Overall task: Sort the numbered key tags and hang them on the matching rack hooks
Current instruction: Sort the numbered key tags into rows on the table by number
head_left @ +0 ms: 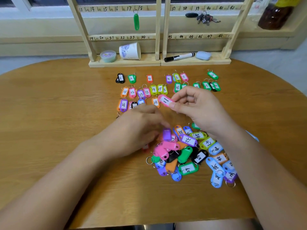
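Note:
My right hand (194,105) pinches a pink key tag marked 11 (165,100) above the sorted rows. My left hand (141,128) is blurred, its fingers curled down at the left edge of a heap of unsorted tags (191,155), against a purple tag (167,134); whether it grips one is unclear. Sorted tags (149,90) lie in rows on the table by number. Behind stand two wooden racks (159,36) with numbered hooks. One green tag (136,21) hangs near hook 18.
On the rack bases lie a tipped paper cup (130,50), a small lidded tub (108,55), a black marker (179,56) and a blue case (203,55). A bunch of keys (204,17) hangs by hook 39. A dark jar (275,15) stands far right. The round wooden table (58,113) ends near me.

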Action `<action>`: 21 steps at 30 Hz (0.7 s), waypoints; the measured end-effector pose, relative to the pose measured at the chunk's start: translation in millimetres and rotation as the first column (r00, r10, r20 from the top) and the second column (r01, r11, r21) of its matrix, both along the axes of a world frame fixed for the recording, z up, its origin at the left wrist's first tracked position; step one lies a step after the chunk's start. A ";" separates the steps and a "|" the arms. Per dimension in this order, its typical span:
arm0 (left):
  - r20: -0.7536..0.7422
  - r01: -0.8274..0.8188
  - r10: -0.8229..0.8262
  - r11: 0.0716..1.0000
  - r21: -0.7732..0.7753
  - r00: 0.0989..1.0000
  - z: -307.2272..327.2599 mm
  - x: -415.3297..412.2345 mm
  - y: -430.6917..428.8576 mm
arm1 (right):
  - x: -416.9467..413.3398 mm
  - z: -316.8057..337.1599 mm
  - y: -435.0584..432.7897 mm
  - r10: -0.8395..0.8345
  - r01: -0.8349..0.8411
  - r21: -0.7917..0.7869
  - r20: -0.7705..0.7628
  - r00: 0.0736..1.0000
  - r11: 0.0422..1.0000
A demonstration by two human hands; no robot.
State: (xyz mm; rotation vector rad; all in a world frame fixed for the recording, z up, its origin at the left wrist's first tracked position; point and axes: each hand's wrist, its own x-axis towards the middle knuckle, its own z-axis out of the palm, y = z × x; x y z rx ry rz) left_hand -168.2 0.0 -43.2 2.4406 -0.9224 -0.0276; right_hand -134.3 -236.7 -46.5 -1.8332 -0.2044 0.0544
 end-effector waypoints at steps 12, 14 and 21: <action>-0.123 -0.162 0.139 0.967 -0.196 0.983 -2.3 9.2 -7.5 | -0.2 6.0 -4.0 -0.113 0.118 0.069 -0.066 0.991 0.991; -0.462 -0.358 0.158 0.851 -0.385 0.873 0.9 6.2 -10.5 | -0.6 7.4 -3.9 -0.109 0.118 0.092 -0.095 0.989 0.989; -0.573 -0.463 0.109 0.717 -0.520 0.812 9.8 7.2 -6.4 | -2.9 8.9 -3.2 -0.082 0.092 0.110 -0.087 0.993 0.990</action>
